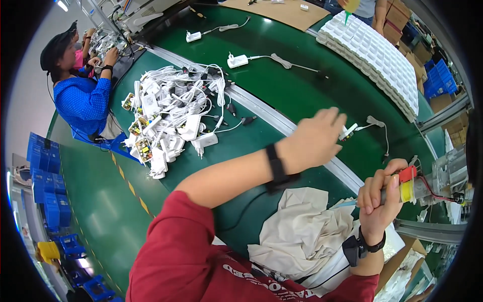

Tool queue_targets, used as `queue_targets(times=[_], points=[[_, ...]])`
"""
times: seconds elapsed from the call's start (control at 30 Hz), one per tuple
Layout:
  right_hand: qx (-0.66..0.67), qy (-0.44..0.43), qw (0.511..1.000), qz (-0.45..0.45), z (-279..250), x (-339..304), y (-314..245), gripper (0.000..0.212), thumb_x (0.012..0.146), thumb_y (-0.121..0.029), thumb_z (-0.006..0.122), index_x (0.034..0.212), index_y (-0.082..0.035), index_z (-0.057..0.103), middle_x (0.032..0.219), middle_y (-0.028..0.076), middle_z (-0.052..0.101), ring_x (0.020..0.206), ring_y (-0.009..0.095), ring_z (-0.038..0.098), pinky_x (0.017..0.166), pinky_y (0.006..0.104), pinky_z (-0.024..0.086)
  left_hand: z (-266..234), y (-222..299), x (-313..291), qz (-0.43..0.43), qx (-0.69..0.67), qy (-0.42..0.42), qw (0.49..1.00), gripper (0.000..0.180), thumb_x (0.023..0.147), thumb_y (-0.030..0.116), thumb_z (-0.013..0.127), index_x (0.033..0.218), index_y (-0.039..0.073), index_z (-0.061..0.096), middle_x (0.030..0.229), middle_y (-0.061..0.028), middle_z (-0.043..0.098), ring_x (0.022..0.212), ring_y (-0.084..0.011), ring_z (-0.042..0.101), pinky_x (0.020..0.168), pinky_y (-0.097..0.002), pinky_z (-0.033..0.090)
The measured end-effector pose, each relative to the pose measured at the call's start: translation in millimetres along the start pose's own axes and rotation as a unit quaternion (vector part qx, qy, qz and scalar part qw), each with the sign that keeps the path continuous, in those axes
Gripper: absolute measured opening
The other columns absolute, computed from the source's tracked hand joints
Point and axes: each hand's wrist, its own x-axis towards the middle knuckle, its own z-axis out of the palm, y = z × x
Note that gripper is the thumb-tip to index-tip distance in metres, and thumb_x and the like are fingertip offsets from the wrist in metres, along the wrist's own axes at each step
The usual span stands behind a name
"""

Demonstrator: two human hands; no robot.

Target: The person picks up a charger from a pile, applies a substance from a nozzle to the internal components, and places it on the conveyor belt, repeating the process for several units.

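My left hand (313,139) reaches over the metal rail toward the green conveyor belt, its fingers stretched out and slightly blurred. Just beyond the fingertips lies a small white power adapter (348,132), its circuit parts partly showing, with a bundled white cable (373,121). My right hand (378,197) is closed around a slim tool with a grey handle (384,197); a pale blue tip (346,204) points left from the fist. The tool's exact kind is unclear. A red and yellow fitting (406,185) appears beside that hand; whether they touch I cannot tell.
White adapters with tangled cables (176,110) form a large pile at left. Two cabled adapters (237,61) lie farther along the belt. White moulded trays (372,55) are stacked at far right, near a person holding a yellow bottle (351,6). Cream cloth (307,221) lies before me.
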Motion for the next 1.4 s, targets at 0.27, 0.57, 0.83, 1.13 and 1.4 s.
queue_targets(times=[0.27,0.57,0.83,1.13,1.4], points=[[-0.002,0.002,1.000,-0.012,-5.7,4.6,5.5,0.020,0.097,-0.028,0.044,0.096,-0.009,0.038,0.049,-0.003,0.029,0.035,0.004,0.023,0.031,0.0192,0.020,-181.1,-49.9,-85.9,-0.225,0.251,0.068,0.939,0.022,0.081,0.012,0.062,0.101,0.005,0.057,0.097,-0.0136,0.061,0.091,-0.0335,0.058,0.078,-0.0387,0.046],[0.014,-0.006,1.000,-0.016,2.9,-0.3,8.1,0.019,0.097,-0.027,0.044,0.094,-0.009,0.038,0.050,-0.004,0.028,0.035,0.004,0.022,0.031,0.0192,0.019,-262.0,-138.1,-159.8,-0.333,0.396,0.008,0.856,0.023,0.079,0.013,0.063,0.098,0.004,0.055,0.086,-0.0146,0.058,0.087,-0.0320,0.058,0.072,-0.0416,0.046],[0.005,0.004,1.000,-0.011,4.4,-1.7,5.1,0.019,0.096,-0.027,0.045,0.093,-0.009,0.038,0.050,-0.004,0.029,0.035,0.004,0.022,0.031,0.0194,0.019,-240.4,-124.2,-133.1,-0.224,0.282,0.133,0.923,0.026,0.082,0.019,0.064,0.099,0.003,0.053,0.086,-0.0154,0.060,0.085,-0.0343,0.058,0.066,-0.0382,0.048],[0.006,-0.019,1.000,-0.006,2.0,1.0,4.4,0.020,0.096,-0.027,0.045,0.094,-0.008,0.038,0.050,-0.004,0.030,0.035,0.004,0.024,0.032,0.0195,0.020,-293.9,-132.2,-62.9,-0.469,-0.111,0.115,0.869,0.029,0.087,0.017,0.056,0.113,0.003,0.054,0.092,-0.0029,0.062,0.082,-0.0189,0.062,0.064,-0.0245,0.053],[0.000,-0.014,1.000,-0.007,-2.7,1.1,2.9,0.020,0.095,-0.027,0.046,0.094,-0.009,0.038,0.050,-0.004,0.029,0.035,0.004,0.024,0.033,0.0194,0.021,-274.2,-25.8,6.4,-0.168,-0.323,-0.044,0.930,0.042,0.093,0.025,0.048,0.125,-0.002,0.049,0.094,0.0007,0.056,0.076,-0.0039,0.053,0.048,-0.0138,0.041]])
